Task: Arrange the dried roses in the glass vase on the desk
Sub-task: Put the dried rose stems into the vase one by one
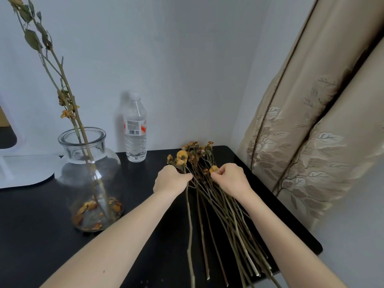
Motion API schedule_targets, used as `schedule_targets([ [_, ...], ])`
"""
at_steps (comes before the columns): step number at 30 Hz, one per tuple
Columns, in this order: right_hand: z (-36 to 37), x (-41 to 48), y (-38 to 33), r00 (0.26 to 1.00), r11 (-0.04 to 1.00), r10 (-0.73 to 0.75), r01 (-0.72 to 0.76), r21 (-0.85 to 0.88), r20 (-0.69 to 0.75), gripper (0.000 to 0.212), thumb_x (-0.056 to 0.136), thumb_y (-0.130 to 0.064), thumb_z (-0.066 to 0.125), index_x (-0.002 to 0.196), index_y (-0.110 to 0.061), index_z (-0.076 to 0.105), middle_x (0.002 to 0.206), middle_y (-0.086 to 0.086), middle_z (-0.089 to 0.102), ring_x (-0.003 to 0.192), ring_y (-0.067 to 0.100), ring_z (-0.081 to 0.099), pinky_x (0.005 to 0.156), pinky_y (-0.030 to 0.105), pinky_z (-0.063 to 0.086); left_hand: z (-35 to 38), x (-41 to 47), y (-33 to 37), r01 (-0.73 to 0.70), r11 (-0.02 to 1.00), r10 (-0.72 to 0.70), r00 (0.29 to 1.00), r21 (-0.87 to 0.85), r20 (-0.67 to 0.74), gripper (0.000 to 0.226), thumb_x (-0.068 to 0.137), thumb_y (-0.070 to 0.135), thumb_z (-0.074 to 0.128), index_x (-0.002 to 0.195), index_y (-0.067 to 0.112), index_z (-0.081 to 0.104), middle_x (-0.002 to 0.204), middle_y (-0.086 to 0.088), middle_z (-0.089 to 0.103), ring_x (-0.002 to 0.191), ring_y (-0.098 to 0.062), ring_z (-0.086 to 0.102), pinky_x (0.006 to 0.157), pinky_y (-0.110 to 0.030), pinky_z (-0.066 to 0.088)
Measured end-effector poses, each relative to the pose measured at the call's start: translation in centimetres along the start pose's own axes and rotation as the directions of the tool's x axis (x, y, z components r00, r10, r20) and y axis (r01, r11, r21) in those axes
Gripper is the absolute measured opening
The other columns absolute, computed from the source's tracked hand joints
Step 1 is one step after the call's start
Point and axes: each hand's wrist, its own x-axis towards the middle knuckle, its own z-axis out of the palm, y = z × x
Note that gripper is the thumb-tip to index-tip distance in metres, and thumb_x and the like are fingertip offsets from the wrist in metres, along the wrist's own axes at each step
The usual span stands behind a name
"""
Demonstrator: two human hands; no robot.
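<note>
The cut ends of the dried roses (220,204) fan toward me over the near edge of the black desk (41,225), heads pointing away, so I work up where the stems tangle. My left hand (171,179) curls around the leftmost stem (189,225) just under its bloom; it lies a little apart from the pile, I judge so it can slide free. My right hand (230,179) pinches the bunch beside a yellow head (214,169), probably to pin the others. To the left stands the glass vase (91,179), two tall stems (64,80) leaning in its wide mouth and petals (93,206) at its bottom. Behind it, a water bottle (135,129) stands against the wall.
</note>
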Motion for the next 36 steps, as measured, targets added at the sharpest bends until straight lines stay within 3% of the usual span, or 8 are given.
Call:
schedule_targets([
  [4, 0.1, -0.1, 0.4, 0.999, 1.000, 0.022, -0.022, 0.007, 0.023, 0.028, 0.085, -0.026, 0.060, 0.060, -0.014, 0.055, 0.060, -0.001, 0.052, 0.058, 0.016, 0.052, 0.058, 0.029, 0.043, -0.2, -0.6, 0.8, -0.146, 0.989, 0.148, 0.984, 0.023, -0.101, 0.051, 0.079, 0.028, 0.063, 0.035, 0.019, 0.038, 0.040, 0.005, 0.039, 0.047, -0.017, 0.048, 0.048, -0.025, 0.033],
  [7, 0.2, -0.2, 0.6, 0.999, 1.000, 0.020, -0.021, 0.011, 0.033, 0.027, 0.085, -0.026, 0.059, 0.062, -0.013, 0.058, 0.061, 0.002, 0.053, 0.059, 0.017, 0.052, 0.059, 0.029, 0.044, -0.4, -0.4, 1.3, -0.146, 0.989, 0.148, 0.985, 0.026, -0.087, 0.044, 0.080, 0.029, 0.062, 0.044, 0.018, 0.040, 0.048, 0.003, 0.042, 0.058, -0.022, 0.055, 0.057, -0.028, 0.040],
  [12, 0.3, -0.2, 0.7, 0.998, 1.000, 0.027, -0.027, -0.003, 0.058, 0.030, 0.086, -0.026, 0.058, 0.059, -0.014, 0.053, 0.057, 0.001, 0.048, 0.057, 0.018, 0.050, 0.060, 0.032, 0.044, -0.5, 0.3, 1.0, -0.077, 0.990, 0.080, 0.997, 0.114, -0.018, 0.033, 0.079, 0.029, 0.063, 0.058, 0.012, 0.044, 0.059, -0.001, 0.049, 0.056, -0.019, 0.049, 0.052, -0.027, 0.035],
  [17, 0.5, -0.3, 0.9, 0.999, 1.000, 0.019, -0.018, -0.010, 0.042, 0.037, 0.086, -0.025, 0.057, 0.052, -0.016, 0.045, 0.056, 0.000, 0.047, 0.056, 0.017, 0.048, 0.059, 0.030, 0.043, -0.6, 0.1, 0.3, -0.063, 0.962, 0.083, 0.995, 0.264, -0.063, 0.030, 0.079, 0.028, 0.062, 0.061, 0.013, 0.044, 0.060, 0.000, 0.050, 0.053, -0.015, 0.048, 0.049, -0.025, 0.034],
  [22, 1.1, -0.5, 0.9, 0.997, 0.999, 0.026, -0.023, -0.044, 0.072, 0.026, 0.087, -0.029, 0.059, 0.065, -0.015, 0.054, 0.066, 0.000, 0.056, 0.061, 0.016, 0.054, 0.061, 0.031, 0.048, 0.1, 0.1, 0.0, -0.074, 0.986, 0.072, 0.997, 0.146, 0.022, 0.031, 0.077, 0.026, 0.063, 0.059, 0.012, 0.042, 0.057, -0.001, 0.047, 0.053, -0.018, 0.048, 0.052, -0.027, 0.037],
  [25, 1.3, -0.6, 0.9, 0.999, 0.996, -0.029, 0.030, -0.082, 0.017, 0.016, 0.084, -0.033, 0.059, 0.082, -0.018, 0.056, 0.072, -0.004, 0.056, 0.068, 0.015, 0.056, 0.058, 0.028, 0.044, 0.7, -0.1, -0.1, -0.072, 0.992, 0.064, 0.994, 0.100, 0.087, 0.040, 0.076, 0.024, 0.063, 0.052, 0.013, 0.033, 0.051, 0.000, 0.038, 0.049, -0.018, 0.041, 0.053, -0.027, 0.036],
  [29, 1.5, -0.3, 0.6, 0.981, 0.983, -0.184, 0.182, 0.033, 0.068, 0.029, 0.081, -0.035, 0.062, 0.107, -0.021, 0.064, 0.065, -0.016, 0.044, 0.064, 0.005, 0.049, 0.067, 0.027, 0.047, 0.8, -0.1, -0.1, -0.079, 0.995, 0.074, 0.994, 0.059, 0.084, 0.046, 0.075, 0.024, 0.064, 0.048, 0.016, 0.028, 0.046, 0.003, 0.029, 0.042, -0.015, 0.031, 0.047, -0.024, 0.027],
  [36, 2.4, 0.4, -0.6, 0.975, 0.976, -0.216, 0.215, 0.015, 0.060, 0.016, 0.087, -0.028, 0.062, 0.094, -0.018, 0.072, 0.063, -0.013, 0.052, 0.057, 0.002, 0.048, 0.063, 0.025, 0.048, 0.6, -0.4, -0.1, -0.136, 0.991, 0.136, 0.987, -0.007, 0.080, 0.055, 0.075, 0.021, 0.064, 0.037, 0.018, 0.024, 0.033, 0.009, 0.021, 0.038, -0.014, 0.025, 0.047, -0.024, 0.025],
])
